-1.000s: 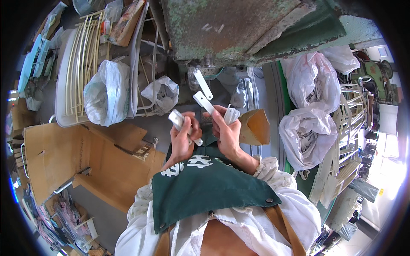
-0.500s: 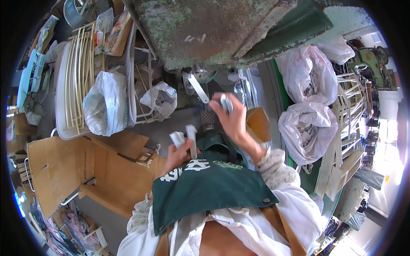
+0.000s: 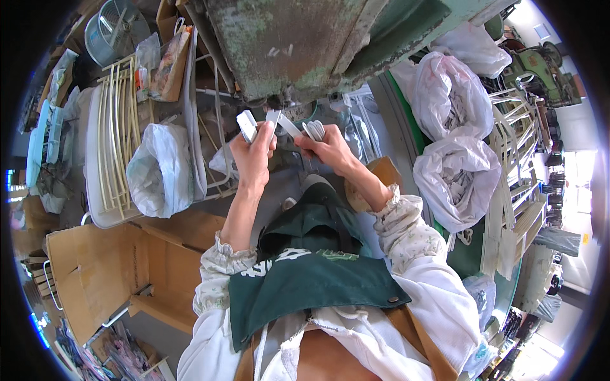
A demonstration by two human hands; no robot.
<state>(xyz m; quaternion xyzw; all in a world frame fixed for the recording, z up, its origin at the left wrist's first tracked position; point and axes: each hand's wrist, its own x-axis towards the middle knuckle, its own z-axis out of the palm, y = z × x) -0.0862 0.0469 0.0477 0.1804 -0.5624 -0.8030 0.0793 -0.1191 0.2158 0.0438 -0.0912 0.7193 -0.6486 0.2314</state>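
Flat white metal strips held up in both hands beneath a worn green machine.

A short white strip (image 3: 246,126) is gripped in the left hand (image 3: 253,159); a bundle of white strips (image 3: 314,129) is clasped in the right hand (image 3: 330,151), just below the rusted green machine body (image 3: 286,44). A filled white plastic bag (image 3: 162,168) lies left.

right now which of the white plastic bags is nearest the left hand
The bag left of the left hand, leaning against the white rack. The other bags lie far off on the person's right.
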